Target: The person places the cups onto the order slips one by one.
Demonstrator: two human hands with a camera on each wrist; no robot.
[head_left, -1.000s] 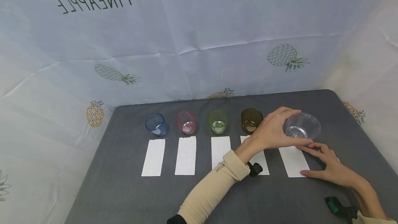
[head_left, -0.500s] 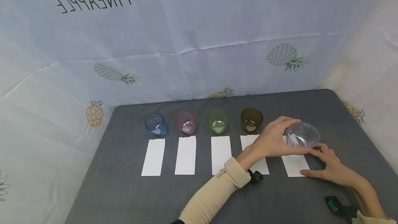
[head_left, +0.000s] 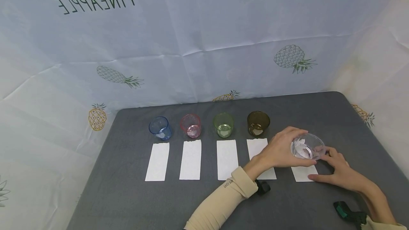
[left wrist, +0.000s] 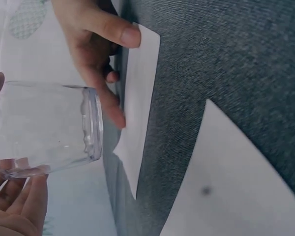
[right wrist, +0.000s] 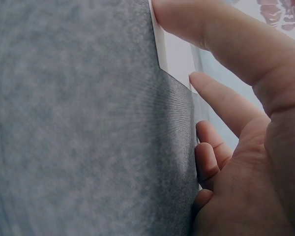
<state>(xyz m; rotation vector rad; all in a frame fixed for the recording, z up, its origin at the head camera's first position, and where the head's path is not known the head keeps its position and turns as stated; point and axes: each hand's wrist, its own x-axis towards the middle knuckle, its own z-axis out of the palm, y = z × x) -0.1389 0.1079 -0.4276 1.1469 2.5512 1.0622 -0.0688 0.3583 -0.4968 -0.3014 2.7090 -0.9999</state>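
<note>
My left hand (head_left: 280, 150) grips a clear glass (head_left: 307, 144) by its sides, fingers behind and thumb in front. In the left wrist view the glass (left wrist: 44, 128) hangs base toward the table, close over a white paper strip (left wrist: 141, 83). That strip (head_left: 304, 175) is the rightmost one, its far part covered by the glass in the head view. My right hand (head_left: 338, 173) rests at the strip's right edge, thumb and index finger stretched out. In the right wrist view its fingertips touch the strip (right wrist: 179, 56), while the other fingers bend loosely.
Left of my hands stand a blue glass (head_left: 160, 128), a pink glass (head_left: 191, 125), a green glass (head_left: 223, 125) and a brown glass (head_left: 258, 123) in a row. A white strip lies in front of each. A pineapple-print cloth (head_left: 204, 38) hangs behind the grey table (head_left: 127, 201).
My left hand has brought the clear glass toward me, from behind the rightmost strip to above its far part. The right hand stays at the strip's edge.
</note>
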